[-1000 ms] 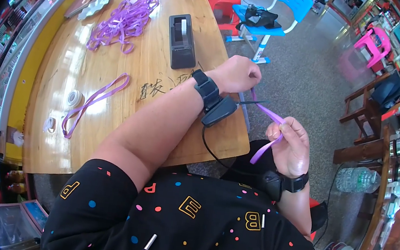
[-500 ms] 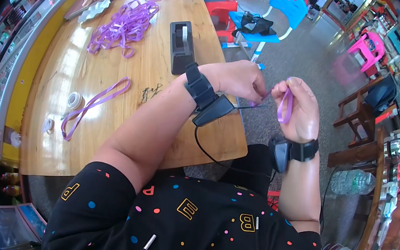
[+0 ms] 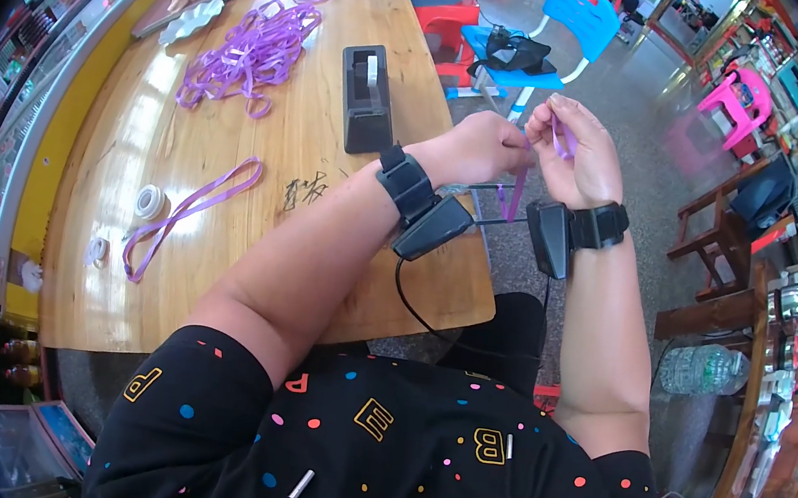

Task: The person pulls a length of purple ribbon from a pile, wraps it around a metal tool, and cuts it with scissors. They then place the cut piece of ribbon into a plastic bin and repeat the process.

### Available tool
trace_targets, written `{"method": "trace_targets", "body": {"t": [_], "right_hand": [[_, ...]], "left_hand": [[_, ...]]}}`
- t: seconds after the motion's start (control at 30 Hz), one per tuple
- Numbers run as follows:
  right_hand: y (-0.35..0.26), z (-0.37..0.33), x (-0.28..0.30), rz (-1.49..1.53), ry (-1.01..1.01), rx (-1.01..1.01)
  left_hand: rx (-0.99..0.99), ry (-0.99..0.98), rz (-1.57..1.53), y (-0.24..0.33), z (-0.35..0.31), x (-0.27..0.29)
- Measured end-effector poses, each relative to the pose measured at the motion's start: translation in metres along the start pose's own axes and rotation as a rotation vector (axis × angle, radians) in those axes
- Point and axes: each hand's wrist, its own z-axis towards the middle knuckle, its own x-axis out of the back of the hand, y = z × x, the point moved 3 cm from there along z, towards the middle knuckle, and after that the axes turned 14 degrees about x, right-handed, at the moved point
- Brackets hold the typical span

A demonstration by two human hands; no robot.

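My left hand (image 3: 481, 149) and my right hand (image 3: 581, 154) are raised close together past the table's right edge. Both are closed on a narrow purple ribbon (image 3: 517, 192). One length hangs below my left fingers, while a small loop shows at my right palm. Exactly how the fingertips pinch it is hidden. On the table by my left wrist stands a black tape dispenser (image 3: 368, 132). Farther left lies a single looped purple ribbon (image 3: 184, 209), and beyond it a tangled pile of purple ribbons (image 3: 248, 53).
Two small white rolls, a larger one (image 3: 150, 202) and a smaller one (image 3: 96, 252), rest on the wooden table (image 3: 296, 266). A blue chair (image 3: 581, 16) holds a black object. A black cable (image 3: 419, 324) runs from my wrist devices. Wooden shelving and a plastic bottle (image 3: 704, 370) stand at right.
My right hand has moved up and left, closer to my left hand. The ribbon now hangs below my left fingers, and the loop at my right hand shows smaller.
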Motion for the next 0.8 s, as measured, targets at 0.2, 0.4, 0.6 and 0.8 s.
{"method": "trace_targets", "body": {"t": [0.2, 0.4, 0.6, 0.8], "right_hand": [[-0.003, 0.005, 0.007, -0.122, 0.091, 0.087], [0.009, -0.027, 0.112, -0.4, 0.31, 0.129], [0.071, -0.075, 0.127, -0.362, 0.248, -0.08], [0.102, -0.075, 0.097, 0.005, 0.066, -0.129]], "left_hand": [[0.198, 0.116, -0.214, -0.023, 0.007, -0.003], [0.288, 0.209, 0.031, -0.031, 0.007, 0.002], [0.146, 0.335, 0.405, -0.047, 0.011, -0.003], [0.174, 0.391, 0.617, -0.048, 0.013, -0.01]]}}
